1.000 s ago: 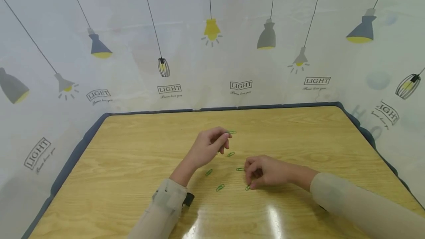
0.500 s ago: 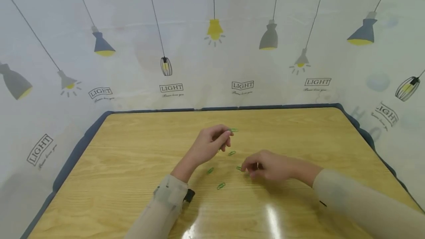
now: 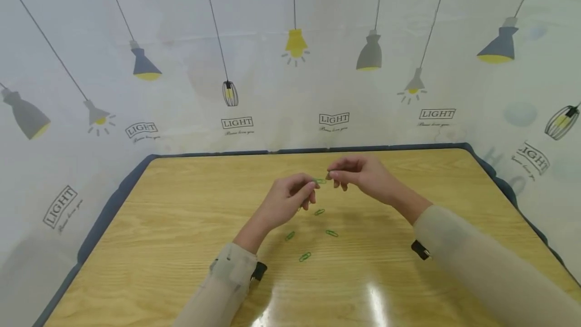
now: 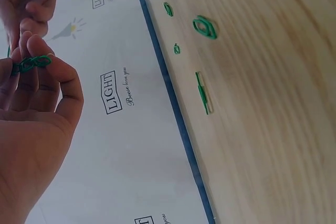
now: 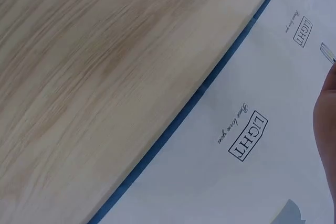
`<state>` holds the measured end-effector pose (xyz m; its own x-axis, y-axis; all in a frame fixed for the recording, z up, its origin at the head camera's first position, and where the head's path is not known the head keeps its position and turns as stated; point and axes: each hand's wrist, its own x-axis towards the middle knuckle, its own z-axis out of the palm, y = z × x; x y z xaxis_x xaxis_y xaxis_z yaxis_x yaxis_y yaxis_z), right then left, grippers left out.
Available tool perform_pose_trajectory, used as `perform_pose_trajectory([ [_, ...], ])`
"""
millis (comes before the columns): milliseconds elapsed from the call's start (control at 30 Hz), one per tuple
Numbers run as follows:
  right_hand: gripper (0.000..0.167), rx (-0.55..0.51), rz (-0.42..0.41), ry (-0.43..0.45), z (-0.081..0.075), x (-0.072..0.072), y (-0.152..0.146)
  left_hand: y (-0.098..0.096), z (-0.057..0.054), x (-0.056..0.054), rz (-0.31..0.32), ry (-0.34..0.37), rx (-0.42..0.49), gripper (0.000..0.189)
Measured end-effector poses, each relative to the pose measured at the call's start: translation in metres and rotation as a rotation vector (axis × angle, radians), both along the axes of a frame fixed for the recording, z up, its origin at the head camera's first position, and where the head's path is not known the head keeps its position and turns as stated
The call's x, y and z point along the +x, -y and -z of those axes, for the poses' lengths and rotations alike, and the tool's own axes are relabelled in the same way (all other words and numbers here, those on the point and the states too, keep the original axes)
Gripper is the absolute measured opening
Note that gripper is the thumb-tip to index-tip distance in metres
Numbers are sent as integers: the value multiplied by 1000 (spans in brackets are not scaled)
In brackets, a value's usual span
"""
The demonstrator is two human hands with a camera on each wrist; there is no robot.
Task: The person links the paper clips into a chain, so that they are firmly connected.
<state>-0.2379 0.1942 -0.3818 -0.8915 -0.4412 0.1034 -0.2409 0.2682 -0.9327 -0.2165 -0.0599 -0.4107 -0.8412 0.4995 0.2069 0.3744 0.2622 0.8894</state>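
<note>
The left hand (image 3: 290, 198) has its thumb and fingers curled in a close pinch on a little bunch of green paper clips (image 4: 32, 64), looks like a couple hooked together, with a loop poking out past the fingertips. The right hand (image 3: 363, 175) is just beside it, thumb and fingers brought together on what looks like another paper clip (image 4: 9, 51), though it's mostly hidden so I can't swear to how it sits. Four loose clips (image 3: 332, 233) lie on the desk (image 3: 204, 206) below the fingers, apart from each other. Handling-wise, I'd guess these are next to weightless, springy wire, stiff enough to keep their shape, and a bit slick if that green is a plastic coating. Nothing's likely to snap, but prying too hard could bend one. I'd pinch right at one rounded end, so the other loop sticks out clear of the fingers.
</note>
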Motion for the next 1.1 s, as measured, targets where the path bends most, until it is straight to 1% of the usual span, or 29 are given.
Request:
perform_pose_trajectory([
  [67, 20, -24, 33, 2, -1, -1, 3, 0, 1, 0, 3, 1, 2, 25],
  [167, 21, -62, 58, 9, -3, 0, 8, 0, 1, 1, 2, -4, 1, 25],
  [400, 18, -143, 38, 38, 0, 0, 16, -1, 1, 1, 7, -24, 2, 24],
  [533, 19, -140, 30, 38, 3, -1, 18, -1, 1, 2, 12, -27, 2, 25],
  [700, 26, -132, 29, 46, 4, 0, 20, -1, 0, 1, -1, -28, -2, 26],
  [900, 28, -144, 16, 63, 5, 0, 20, -1, 0, 1, -12, -41, -17, 25],
  [1100, 28, -145, 8, 74, 7, 1, 19, 0, 0, 1, -14, -32, -21, 25],
])
